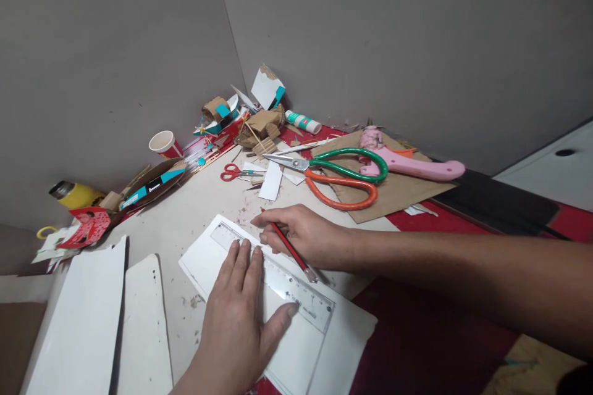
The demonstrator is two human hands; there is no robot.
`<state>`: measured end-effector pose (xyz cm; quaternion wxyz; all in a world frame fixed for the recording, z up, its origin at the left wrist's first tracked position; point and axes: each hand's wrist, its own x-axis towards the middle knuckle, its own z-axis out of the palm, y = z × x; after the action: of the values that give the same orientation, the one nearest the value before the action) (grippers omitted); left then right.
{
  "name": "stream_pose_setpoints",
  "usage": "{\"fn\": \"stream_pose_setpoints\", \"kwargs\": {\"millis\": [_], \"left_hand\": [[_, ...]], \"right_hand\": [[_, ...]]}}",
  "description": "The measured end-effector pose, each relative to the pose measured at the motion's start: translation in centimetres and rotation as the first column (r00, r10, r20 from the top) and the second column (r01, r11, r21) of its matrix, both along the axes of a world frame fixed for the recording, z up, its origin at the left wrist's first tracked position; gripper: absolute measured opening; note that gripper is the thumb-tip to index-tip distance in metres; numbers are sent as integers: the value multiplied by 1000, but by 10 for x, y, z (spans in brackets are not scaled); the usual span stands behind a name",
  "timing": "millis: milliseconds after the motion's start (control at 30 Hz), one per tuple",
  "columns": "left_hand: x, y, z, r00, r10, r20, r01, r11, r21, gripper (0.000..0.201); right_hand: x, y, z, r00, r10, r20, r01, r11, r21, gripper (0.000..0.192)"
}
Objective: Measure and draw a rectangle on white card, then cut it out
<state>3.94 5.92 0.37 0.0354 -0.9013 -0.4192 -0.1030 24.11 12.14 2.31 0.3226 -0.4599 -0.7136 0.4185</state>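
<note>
Table (194, 210): pale top strewn with cardboard scraps, with a red cloth on its right part.
White sheets: three; two lie loose at the left, and the third sheet (296, 333) sits under the ruler.
Cardboard tray (152, 182): one, holding a teal-and-black strip.
Scissors: two; the large pair (338, 176) has one green and one orange loop, the small pair (231, 171) is red.
Ruler (282, 281): one, clear, flat on the sheet.
Left hand (238, 315): spread flat, fingers pressing the ruler.
Right hand (301, 234): closed around a red pencil (290, 247), tip beside the ruler's far edge.
Paper cup (164, 144): one, tilted; contents cannot be made out.
Glue bottle (302, 121): one, lying down.
</note>
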Motion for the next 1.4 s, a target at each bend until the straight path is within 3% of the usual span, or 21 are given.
{"fn": "stream_pose_setpoints", "kwargs": {"millis": [733,900,1133,1400], "left_hand": [[1,1,3,997,-73,-16,74,991,108,65],[0,0,6,999,-37,-35,39,997,60,67],[-2,7,26,982,-48,-184,37,997,-65,62],[-2,-2,25,972,-190,-137,209,968,141,39]], "right_hand": [[4,1,-1,1000,6,-16,-6,1000,-17,30],[2,0,-4,999,-6,-33,5,1000,-1,28],[0,-1,-6,999,0,-44,-1,1000,-21,31],[1,-2,-4,1000,-3,-23,3,1000,-6,32]]}}
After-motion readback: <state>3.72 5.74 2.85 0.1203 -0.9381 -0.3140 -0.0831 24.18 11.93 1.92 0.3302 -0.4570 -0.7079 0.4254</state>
